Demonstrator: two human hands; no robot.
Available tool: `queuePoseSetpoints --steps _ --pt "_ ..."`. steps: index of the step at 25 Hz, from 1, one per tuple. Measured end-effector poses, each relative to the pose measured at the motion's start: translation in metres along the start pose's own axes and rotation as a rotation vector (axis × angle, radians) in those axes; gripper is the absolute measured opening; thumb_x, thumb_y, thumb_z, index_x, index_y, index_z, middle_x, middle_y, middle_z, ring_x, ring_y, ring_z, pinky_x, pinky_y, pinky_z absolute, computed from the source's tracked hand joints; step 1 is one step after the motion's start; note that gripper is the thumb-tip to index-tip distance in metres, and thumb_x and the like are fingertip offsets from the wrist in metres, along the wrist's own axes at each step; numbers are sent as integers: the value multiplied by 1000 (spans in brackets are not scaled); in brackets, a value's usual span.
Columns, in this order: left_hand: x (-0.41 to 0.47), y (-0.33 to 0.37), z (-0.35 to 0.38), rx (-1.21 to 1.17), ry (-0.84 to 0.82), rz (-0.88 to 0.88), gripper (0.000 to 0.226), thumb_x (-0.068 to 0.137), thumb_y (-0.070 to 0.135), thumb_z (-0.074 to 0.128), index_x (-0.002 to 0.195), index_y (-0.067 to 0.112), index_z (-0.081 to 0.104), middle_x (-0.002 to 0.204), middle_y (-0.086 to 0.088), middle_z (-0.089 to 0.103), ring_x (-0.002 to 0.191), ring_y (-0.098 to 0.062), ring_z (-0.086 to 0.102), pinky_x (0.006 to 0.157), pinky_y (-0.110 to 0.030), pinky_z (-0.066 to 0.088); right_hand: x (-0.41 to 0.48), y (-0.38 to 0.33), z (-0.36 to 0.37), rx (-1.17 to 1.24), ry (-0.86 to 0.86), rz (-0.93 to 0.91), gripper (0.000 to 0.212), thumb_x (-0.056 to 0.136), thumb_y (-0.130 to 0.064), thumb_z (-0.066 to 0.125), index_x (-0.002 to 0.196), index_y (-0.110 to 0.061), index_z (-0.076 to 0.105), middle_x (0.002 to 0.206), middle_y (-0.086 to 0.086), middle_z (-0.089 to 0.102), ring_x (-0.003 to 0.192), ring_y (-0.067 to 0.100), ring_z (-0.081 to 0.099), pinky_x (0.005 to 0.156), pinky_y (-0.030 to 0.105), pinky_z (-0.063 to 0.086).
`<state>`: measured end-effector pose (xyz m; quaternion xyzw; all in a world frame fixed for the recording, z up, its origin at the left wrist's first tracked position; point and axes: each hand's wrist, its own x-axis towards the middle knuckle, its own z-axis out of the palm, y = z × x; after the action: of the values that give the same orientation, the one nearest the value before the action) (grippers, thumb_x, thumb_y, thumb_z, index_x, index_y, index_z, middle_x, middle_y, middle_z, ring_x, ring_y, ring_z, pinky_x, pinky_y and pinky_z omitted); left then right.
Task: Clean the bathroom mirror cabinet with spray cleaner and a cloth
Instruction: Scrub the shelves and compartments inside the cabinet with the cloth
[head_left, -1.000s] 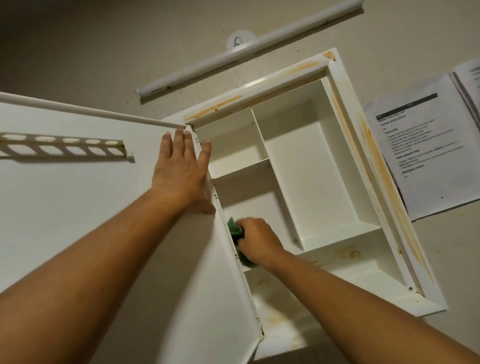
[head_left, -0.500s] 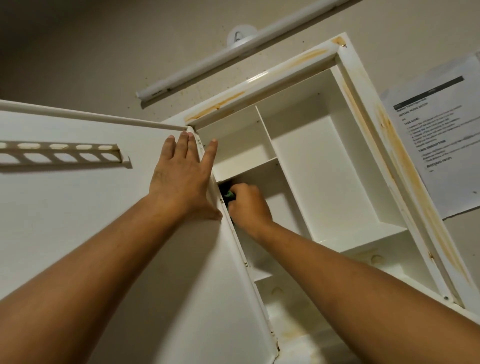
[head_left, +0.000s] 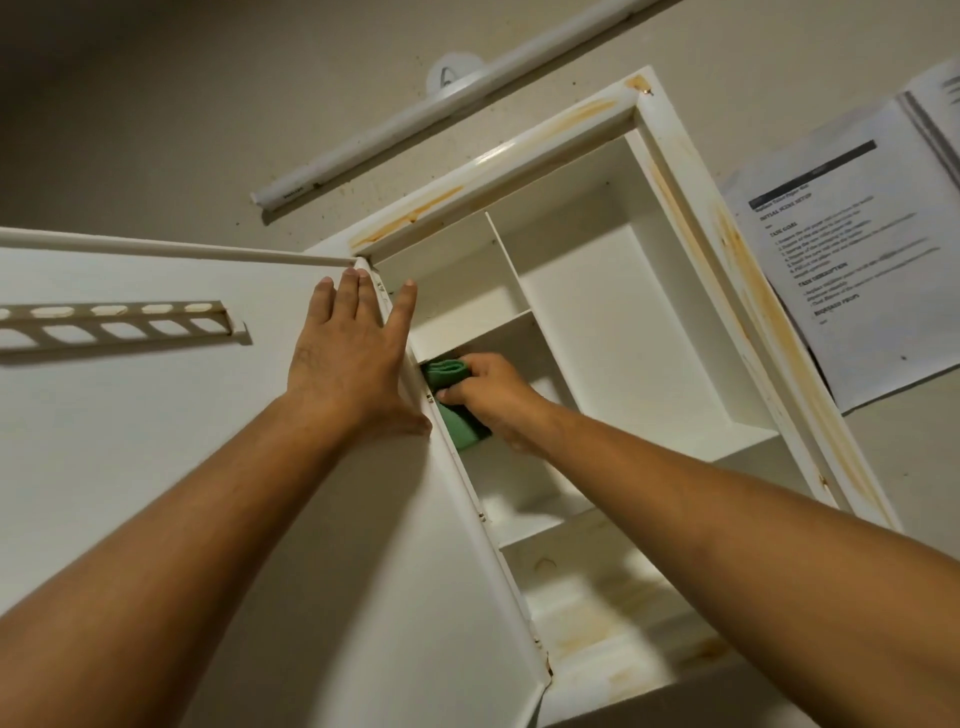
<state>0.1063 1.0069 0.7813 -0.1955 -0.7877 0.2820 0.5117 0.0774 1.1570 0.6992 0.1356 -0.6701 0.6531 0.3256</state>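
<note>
Right hand (head_left: 493, 395) clenches a folded green cloth (head_left: 457, 410), fingers curled round it, and presses it to the left inner wall of the cabinet (head_left: 675, 171), right at the hinge edge. Just left of that grip, the left hand (head_left: 353, 358) lies flat and straight-fingered on the open door (head_left: 156, 467), grasping nothing. If that bracing palm slips, the door may swing and nip the cloth or knuckles at the hinge. The yellow-brown stains (head_left: 587, 629) below the grip look likely to be missed.

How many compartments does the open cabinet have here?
4: small upper-left compartment, mid-left compartment where the right hand holds the green cloth, tall right compartment, wide bottom compartment. The right forearm may hide more.
</note>
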Motion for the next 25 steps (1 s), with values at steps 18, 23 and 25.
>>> queuePoseSetpoints --steps 18,23,25 --pt "0 -2 3 -3 -11 13 150 61 93 64 159 23 -25 168 -27 -9 156 -40 -13 128 -52 -2 -45 63 -2 -818 -89 -12 24 82 5 56 92 -16 61 94 3 62 88 25 60 70 30 49" --pt "0 -1 5 1 12 10 149 62 93 64 159 23 -25 168 -26 -9 157 -40 -13 128 -52 -2 -2 18 17 -599 255 -192 30 81 8 53 80 -21 58 81 -1 63 78 21 61 60 31 50" --pt "0 -2 6 -4 18 20 149 61 93 63 159 23 -24 168 -27 -8 157 -40 -12 128 -52 -1 -18 39 10 -700 177 -235 33 77 9 52 72 -23 50 77 -3 59 75 23 59 57 31 48"
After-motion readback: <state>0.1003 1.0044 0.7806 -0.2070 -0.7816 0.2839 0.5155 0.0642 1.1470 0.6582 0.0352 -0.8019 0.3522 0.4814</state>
